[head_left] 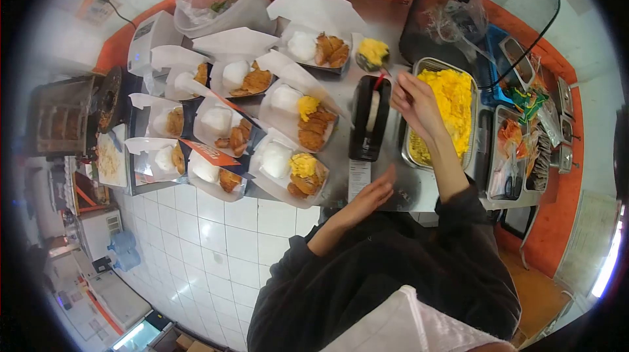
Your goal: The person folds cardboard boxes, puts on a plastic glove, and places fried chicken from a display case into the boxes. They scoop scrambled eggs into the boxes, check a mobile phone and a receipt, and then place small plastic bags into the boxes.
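Note:
My right hand point(418, 101) is closed around the handle of a ladle point(386, 67). Its bowl is heaped with yellow scrambled egg point(373, 50) and hangs over the steel counter. Just beside that hand stands a metal tray point(407, 150) filled with more scrambled egg point(449, 106). My left hand point(372, 196), fingers stretched out and slightly blurred, is at the counter's front edge near a strip of printed paper point(359, 178). Between the hands and the food boxes lies a long black holder point(364, 149). Egg tops the chicken in two boxes, the near one point(288, 181) and the one behind it point(298, 113).
Several more open paper boxes with rice and fried chicken, such as this one point(223, 129), fill the left side. A clear bin point(226, 1) stands behind them. To the right are a blue basket point(498, 57) and a container of packets point(514, 155).

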The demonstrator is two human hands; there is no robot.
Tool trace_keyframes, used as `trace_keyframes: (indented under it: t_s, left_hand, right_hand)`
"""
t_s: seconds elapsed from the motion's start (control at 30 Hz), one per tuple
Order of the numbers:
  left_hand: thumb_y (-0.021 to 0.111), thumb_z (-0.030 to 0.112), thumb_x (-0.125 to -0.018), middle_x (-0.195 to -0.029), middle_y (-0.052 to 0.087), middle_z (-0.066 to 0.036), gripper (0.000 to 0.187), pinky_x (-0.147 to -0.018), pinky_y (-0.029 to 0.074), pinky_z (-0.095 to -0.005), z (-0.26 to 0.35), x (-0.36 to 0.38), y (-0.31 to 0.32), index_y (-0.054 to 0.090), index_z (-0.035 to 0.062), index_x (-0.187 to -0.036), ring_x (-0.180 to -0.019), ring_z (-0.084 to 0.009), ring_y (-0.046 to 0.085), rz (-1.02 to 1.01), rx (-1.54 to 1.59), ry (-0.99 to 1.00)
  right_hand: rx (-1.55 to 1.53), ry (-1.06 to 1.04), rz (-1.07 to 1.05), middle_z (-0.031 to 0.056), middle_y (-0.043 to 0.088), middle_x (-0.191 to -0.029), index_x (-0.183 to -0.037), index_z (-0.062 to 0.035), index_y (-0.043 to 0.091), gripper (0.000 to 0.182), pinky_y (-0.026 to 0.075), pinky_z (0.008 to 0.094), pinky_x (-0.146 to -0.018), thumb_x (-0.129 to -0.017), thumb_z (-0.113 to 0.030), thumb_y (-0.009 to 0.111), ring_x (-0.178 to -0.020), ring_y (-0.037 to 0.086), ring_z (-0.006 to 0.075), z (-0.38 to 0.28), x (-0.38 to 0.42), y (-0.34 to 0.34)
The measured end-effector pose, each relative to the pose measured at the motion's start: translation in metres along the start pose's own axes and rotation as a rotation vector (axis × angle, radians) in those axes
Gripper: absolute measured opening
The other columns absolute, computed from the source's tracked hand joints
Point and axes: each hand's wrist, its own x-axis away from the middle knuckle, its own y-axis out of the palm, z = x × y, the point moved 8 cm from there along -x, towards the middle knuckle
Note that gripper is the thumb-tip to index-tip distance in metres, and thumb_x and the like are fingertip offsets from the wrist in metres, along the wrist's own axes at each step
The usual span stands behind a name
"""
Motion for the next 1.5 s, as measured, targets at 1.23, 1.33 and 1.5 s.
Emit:
trace_keyframes:
  t_s: [1.23,1.33,1.5]
  left_hand:
    - [0.036,0.026,-0.093,-0.143,0.008,-0.016,0.059,-0.106,0.011,-0.0298,-0.005,-0.039,0.002,0.007,-0.0027,-0.136,-0.132,-0.0222,0.011,-0.014,-0.345,0.092]
    - [0.035,0.026,-0.092,-0.143,0.005,-0.018,0.060,-0.106,0.008,-0.0287,-0.002,-0.064,0.005,0.006,-0.0057,-0.134,-0.133,-0.0233,0.008,0.087,-0.529,0.157]
    - [0.036,0.019,-0.089,-0.142,0.005,-0.020,0.060,-0.106,0.006,-0.0286,-0.005,-0.077,0.006,0.007,-0.0088,-0.133,-0.133,-0.0236,0.004,0.104,-0.682,0.216]
  right_hand:
    - [2.462,-0.024,0.439,0.0144,0.060,-0.067,-0.073,-0.0032,0.057,0.011,0.048,0.0349,-0.054,-0.077,-0.012,0.050,-0.065,0.061,0.0236,-0.040,0.155,-0.129]
    - [2.749,-0.087,0.305,0.0116,0.061,-0.066,-0.077,-0.0041,0.057,0.008,0.048,0.0312,-0.048,-0.074,-0.010,0.052,-0.064,0.062,0.0196,0.011,0.156,-0.134]
    - [2.398,-0.106,0.115,0.0128,0.060,-0.067,-0.080,-0.0022,0.055,0.009,0.049,0.0350,-0.050,-0.074,-0.006,0.050,-0.063,0.063,0.0252,0.025,0.156,-0.137]
